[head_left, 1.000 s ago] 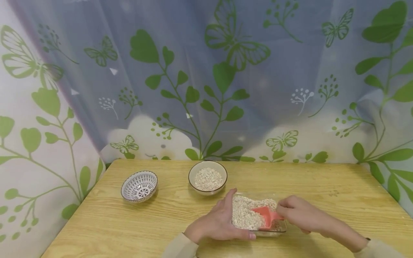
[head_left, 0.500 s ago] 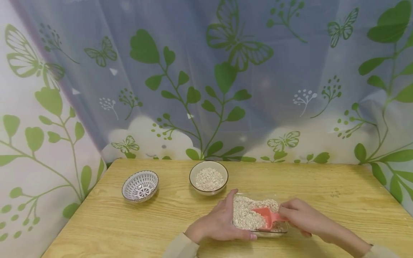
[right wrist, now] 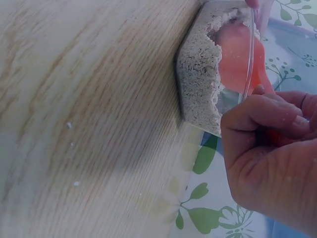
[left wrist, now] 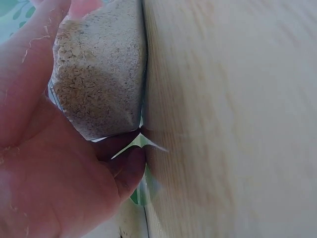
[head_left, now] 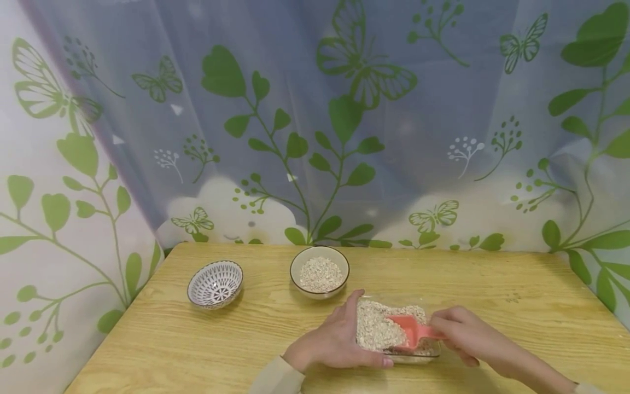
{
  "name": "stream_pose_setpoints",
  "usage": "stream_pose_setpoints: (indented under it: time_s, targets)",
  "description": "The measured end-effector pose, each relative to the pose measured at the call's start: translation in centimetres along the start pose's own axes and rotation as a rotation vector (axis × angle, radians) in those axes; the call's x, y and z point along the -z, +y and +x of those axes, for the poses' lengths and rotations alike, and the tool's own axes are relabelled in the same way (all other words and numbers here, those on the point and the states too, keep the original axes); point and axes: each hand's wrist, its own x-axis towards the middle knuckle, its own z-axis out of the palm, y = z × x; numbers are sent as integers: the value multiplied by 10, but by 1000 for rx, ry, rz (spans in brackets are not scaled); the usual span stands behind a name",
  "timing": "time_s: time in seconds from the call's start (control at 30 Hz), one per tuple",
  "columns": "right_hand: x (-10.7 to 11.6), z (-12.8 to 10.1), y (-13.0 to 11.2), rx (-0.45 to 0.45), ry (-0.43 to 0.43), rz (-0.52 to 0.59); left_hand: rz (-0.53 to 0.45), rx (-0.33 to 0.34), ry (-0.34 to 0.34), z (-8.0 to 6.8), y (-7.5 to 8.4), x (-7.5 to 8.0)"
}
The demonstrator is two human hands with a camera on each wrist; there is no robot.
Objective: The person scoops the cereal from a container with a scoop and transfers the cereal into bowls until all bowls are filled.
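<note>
I see my left hand (head_left: 334,342) gripping the clear oat container (head_left: 423,355), near centre; right hand (head_left: 467,335) pinches the pink scoop (head_left: 408,330) inside. Middle bowl (head_left: 320,272) filled, far-left patterned bowl (head_left: 215,283) unfilled.

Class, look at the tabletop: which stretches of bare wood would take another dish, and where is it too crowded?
Bare wood lies along the table's right side beyond the right hand, along the near-left edge in front of the patterned bowl, and between that bowl and the oat bowl. It is crowded at the clear container, where the left hand holds it and the pink scoop digs.
</note>
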Motion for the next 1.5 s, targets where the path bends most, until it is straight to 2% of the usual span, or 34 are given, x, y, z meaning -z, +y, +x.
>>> stream_pose_setpoints:
  time_s: [0.23, 0.43, 0.7, 1.1, 1.5]
  targets:
    - [5, -1, 6, -42, 0, 77, 13, -5, 9, 1, 0, 0]
    - [13, 0, 21, -21, -52, 170, 14, -2, 2, 0, 1, 1]
    - [22, 0, 35, 49, -155, 272, 13, 3, 9, 0, 0, 0]
    - [23, 0, 43, 139, -166, 295, 0, -6, 19, 0, -3, -3]
    - [21, 3, 47, 258, -287, 508, -13, -10, 3, 1, -2, 0]
